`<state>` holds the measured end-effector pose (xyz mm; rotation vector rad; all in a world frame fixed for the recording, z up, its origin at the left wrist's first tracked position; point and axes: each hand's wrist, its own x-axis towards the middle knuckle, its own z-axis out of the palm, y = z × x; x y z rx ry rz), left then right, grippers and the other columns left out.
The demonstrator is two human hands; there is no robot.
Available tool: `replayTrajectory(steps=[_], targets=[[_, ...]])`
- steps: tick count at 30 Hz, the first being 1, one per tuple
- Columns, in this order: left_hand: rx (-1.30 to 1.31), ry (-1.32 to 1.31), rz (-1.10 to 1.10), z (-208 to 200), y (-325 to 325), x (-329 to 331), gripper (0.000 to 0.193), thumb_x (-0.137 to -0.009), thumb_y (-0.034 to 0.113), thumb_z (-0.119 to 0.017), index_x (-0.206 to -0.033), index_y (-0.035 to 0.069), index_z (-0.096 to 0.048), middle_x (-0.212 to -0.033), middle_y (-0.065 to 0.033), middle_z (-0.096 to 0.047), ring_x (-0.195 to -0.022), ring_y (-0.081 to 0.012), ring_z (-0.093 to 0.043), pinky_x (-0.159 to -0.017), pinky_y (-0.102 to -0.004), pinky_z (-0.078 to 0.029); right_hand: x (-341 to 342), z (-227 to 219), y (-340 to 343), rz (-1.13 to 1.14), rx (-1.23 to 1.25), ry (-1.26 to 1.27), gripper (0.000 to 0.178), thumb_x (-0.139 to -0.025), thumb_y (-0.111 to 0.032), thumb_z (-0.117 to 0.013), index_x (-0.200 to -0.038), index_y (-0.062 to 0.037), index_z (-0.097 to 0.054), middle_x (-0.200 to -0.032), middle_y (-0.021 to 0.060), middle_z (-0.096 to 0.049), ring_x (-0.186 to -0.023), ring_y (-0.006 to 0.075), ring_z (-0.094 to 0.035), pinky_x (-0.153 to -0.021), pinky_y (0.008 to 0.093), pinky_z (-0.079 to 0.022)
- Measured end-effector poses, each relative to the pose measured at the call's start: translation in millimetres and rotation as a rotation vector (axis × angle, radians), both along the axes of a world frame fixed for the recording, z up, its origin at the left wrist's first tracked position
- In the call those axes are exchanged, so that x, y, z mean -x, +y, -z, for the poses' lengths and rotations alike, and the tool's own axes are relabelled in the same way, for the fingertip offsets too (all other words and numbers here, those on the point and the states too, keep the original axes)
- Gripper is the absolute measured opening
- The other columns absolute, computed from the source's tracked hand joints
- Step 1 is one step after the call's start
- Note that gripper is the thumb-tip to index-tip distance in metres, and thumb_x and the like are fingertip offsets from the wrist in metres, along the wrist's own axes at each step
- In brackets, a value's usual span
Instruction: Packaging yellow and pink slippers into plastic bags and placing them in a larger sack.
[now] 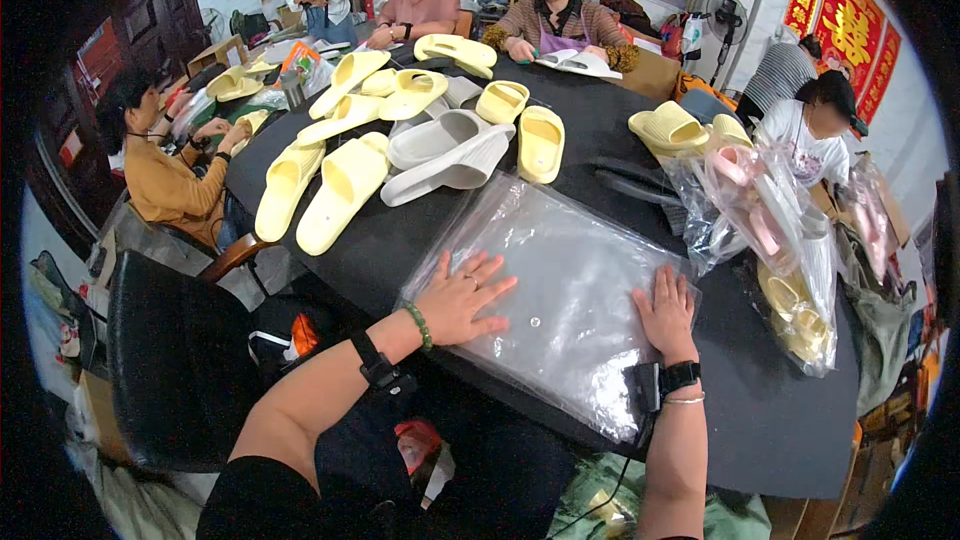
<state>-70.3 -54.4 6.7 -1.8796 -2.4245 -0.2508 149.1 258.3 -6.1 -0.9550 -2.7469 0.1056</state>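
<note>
A stack of clear plastic bags (575,275) lies flat on the dark table in front of me. My left hand (465,298) rests on its left side, fingers spread and palm down. On its right edge lies my right hand (667,312), flat with the fingers stretched out. Neither hand holds anything. Just beyond the bags is a heap of slides: a pale yellow slide (343,192), another yellow slide (540,145) and a grey slide (450,140) are among them. To the right, clear bags with slippers inside (765,205) lie piled up.
The dark round table (780,430) curves around me. A black chair (175,360) stands at my left. Around the table sit co-workers: a person in a mustard top (175,175) at left, a person in a purple apron (560,35) opposite, and a person in white (800,145) at right.
</note>
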Motion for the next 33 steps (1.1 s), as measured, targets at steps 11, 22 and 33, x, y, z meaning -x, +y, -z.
replayTrajectory(steps=[11, 22, 33], targets=[[-0.551, -0.211, -0.024, -11.1, -14.5, 22.2, 0.049, -0.090, 0.046, -0.061, -0.130, 0.017, -0.061, -0.153, -0.0153, -0.037, -0.143, -0.0449, -0.023, -0.113, -0.0618, -0.018, -1.5, 2.0, 5.7, 0.018, 0.062, -0.056, 0.075, -0.095, -0.053, -0.047, -0.151, -0.0064, -0.029, -0.157, 0.0174, -0.027, -0.146, 0.0429, -0.019, -0.116, 0.0553, -0.017], [-0.375, -0.274, -0.104, 15.8, -28.2, 29.4, 0.043, -0.092, 0.042, -0.061, -0.126, 0.017, -0.063, -0.145, -0.0187, -0.046, -0.135, -0.0437, -0.039, -0.112, -0.0606, -0.023, -14.3, -93.9, -70.3, -0.214, -0.236, -0.023, 0.077, -0.092, -0.044, -0.061, -0.151, -0.0068, -0.028, -0.160, 0.0211, -0.014, -0.146, 0.0450, -0.012, -0.112, 0.0626, -0.020], [-0.755, -0.603, -0.022, 3.5, -36.7, 29.6, 0.041, -0.086, 0.033, -0.070, -0.119, 0.008, -0.067, -0.139, -0.0239, -0.050, -0.130, -0.0416, -0.045, -0.108, -0.0609, -0.030, -38.1, -49.7, -176.5, -0.420, 0.026, -0.300, 0.086, -0.089, -0.058, -0.057, -0.152, -0.0102, -0.024, -0.157, 0.0254, -0.018, -0.141, 0.0535, -0.020, -0.111, 0.0640, -0.023]])
